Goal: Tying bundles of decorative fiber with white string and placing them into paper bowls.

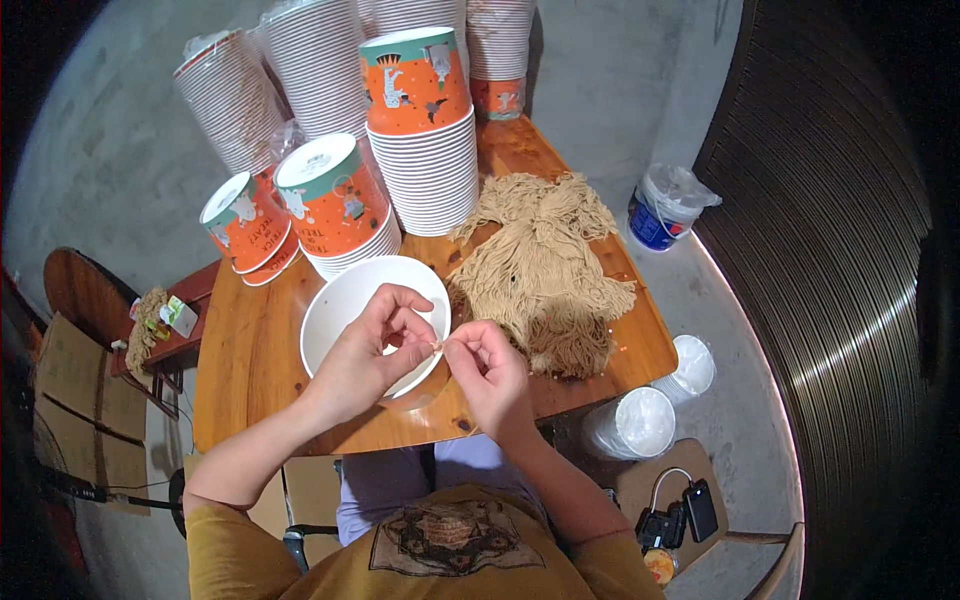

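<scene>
My left hand (pixel 362 355) and my right hand (pixel 489 375) meet over the near right rim of a round white tub (pixel 325 305). Thumb and fingers of both are pinched together on one tiny, pale orange bit, too small to make out. The tub stands on the wooden table in front of me, and my left hand hides part of its inside. Just beyond my right hand lies a heap of tan yarn (pixel 545 260), with a darker brown bunch (pixel 568 335) at its near end.
Behind the tub stand stacks of orange and green paper buckets (pixel 418 130), some in clear plastic. The wooden table (pixel 250 370) ends just before my lap. On the floor at right are white lined tubs (pixel 640 425), a blue and white pail (pixel 662 215), and a stool holding a black phone (pixel 702 508).
</scene>
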{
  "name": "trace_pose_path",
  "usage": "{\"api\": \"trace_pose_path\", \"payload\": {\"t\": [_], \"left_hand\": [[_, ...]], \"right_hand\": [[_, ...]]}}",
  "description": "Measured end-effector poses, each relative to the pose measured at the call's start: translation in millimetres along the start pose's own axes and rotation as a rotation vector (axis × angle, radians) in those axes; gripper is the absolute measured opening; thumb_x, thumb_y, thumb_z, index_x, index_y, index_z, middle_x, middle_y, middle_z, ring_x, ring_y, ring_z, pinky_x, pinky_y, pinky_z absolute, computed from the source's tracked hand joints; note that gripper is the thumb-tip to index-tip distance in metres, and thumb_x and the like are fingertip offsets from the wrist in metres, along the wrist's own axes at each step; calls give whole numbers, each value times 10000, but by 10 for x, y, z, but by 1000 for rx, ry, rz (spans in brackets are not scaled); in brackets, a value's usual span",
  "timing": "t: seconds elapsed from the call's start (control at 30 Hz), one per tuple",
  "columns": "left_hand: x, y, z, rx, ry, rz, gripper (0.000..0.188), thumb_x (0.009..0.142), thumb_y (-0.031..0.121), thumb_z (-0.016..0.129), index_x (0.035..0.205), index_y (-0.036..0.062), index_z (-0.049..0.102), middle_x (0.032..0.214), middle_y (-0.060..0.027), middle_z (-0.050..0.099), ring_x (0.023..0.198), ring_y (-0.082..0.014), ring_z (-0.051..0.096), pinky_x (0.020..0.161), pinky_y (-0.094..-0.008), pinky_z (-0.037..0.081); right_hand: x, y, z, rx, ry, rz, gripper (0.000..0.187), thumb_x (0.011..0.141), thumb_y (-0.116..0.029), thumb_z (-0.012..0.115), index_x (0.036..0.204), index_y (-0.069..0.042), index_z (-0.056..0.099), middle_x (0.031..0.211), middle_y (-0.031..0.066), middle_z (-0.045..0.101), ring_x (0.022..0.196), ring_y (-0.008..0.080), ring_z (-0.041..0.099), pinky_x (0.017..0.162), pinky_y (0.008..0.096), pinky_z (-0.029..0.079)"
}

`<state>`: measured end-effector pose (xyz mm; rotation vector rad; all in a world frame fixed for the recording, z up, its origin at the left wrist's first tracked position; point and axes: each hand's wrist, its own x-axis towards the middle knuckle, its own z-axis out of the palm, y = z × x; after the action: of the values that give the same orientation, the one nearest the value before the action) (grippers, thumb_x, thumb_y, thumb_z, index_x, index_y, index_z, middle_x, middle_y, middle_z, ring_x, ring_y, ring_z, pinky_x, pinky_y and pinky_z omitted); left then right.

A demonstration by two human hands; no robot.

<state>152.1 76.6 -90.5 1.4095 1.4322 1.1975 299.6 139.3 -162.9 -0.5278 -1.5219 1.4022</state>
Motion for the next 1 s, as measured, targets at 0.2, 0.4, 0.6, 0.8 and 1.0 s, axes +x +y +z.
{"api": "trace_pose_path", "payload": {"t": [0.2,0.4,0.6,0.8,1.0], "left_hand": [[-10,-10,-8,143,16,67,347,896,23,623,1188,16,436,859,-22,577,821,-94,546,802,-252,452],[-41,68,15,288,9,78,370,896,24,620,1208,26,422,838,-42,586,800,-118,568,781,-274,470],[-27,101,-9,324,-36,84,374,899,37,622,1212,38,417,812,-39,571,788,-121,570,765,-274,471],[28,35,-42,144,-62,61,358,910,44,614,1208,33,415,846,-22,562,823,-96,551,792,-248,449],[50,17,-38,132,-87,76,333,918,31,595,1202,33,421,848,-17,555,828,-94,544,799,-252,448]], "right_hand": [[-17,-36,-12,-115,-9,-105,30,919,-6,573,944,-11,559,744,-59,503,602,-7,412,513,174,335],[3,-25,9,-232,5,-193,52,912,-7,582,961,-9,563,744,-51,510,608,-8,418,514,177,349],[13,-12,31,-70,34,-65,77,896,-1,599,966,-9,567,755,-36,537,615,-5,438,526,175,364],[16,-89,-23,-272,50,-238,122,868,12,630,971,-16,571,701,-21,539,594,9,446,509,196,383],[27,-69,-67,-440,89,-448,202,811,26,679,981,-31,587,719,27,553,566,67,506,493,234,420]]}}
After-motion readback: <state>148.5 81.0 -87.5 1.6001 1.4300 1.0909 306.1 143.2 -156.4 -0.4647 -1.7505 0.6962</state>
